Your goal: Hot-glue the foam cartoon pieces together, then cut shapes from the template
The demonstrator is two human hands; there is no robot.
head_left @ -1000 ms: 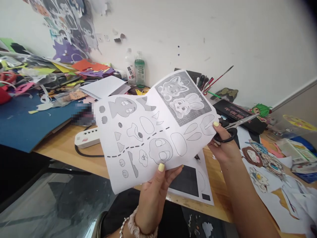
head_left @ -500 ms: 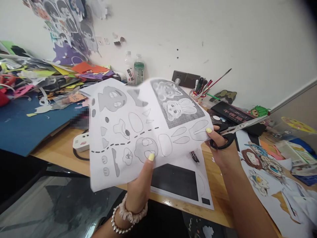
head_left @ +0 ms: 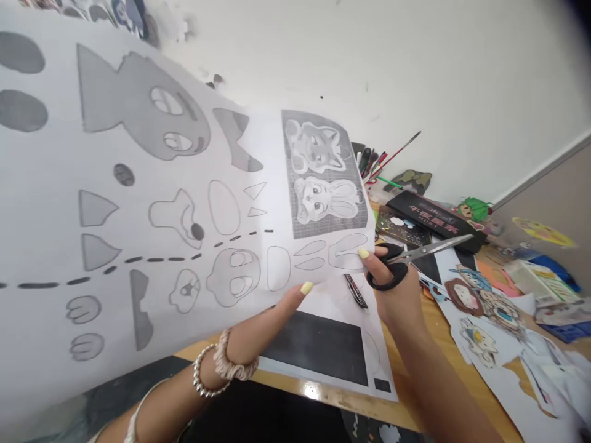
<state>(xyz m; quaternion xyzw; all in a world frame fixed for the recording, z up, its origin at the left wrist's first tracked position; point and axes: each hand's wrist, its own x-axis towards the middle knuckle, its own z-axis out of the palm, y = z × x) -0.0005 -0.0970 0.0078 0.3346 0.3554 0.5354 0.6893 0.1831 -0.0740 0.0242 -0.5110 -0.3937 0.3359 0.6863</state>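
A large white printed sheet [head_left: 152, 203] with grey cartoon face parts, a dashed line and a picture of a fox and a rabbit fills the left and middle of the view, held up close to the camera. My left hand [head_left: 281, 304] pinches its lower edge, thumb on top. My right hand [head_left: 392, 289] holds the sheet's right corner with the thumb while its fingers sit in the black handles of a pair of scissors [head_left: 415, 258], blades pointing right and nearly closed.
A second printed sheet with a black rectangle [head_left: 323, 344] lies on the wooden table [head_left: 415, 363] below. A long black box [head_left: 429, 215], a pot of pens and brushes [head_left: 373, 163], cartoon paper cut-outs [head_left: 480, 307] and a white wall [head_left: 415, 74] are to the right and behind.
The sheet has swung up and left, much closer to the camera, now hiding the left side of the table. My left hand slid right along the lower edge; my right hand shifted slightly left.
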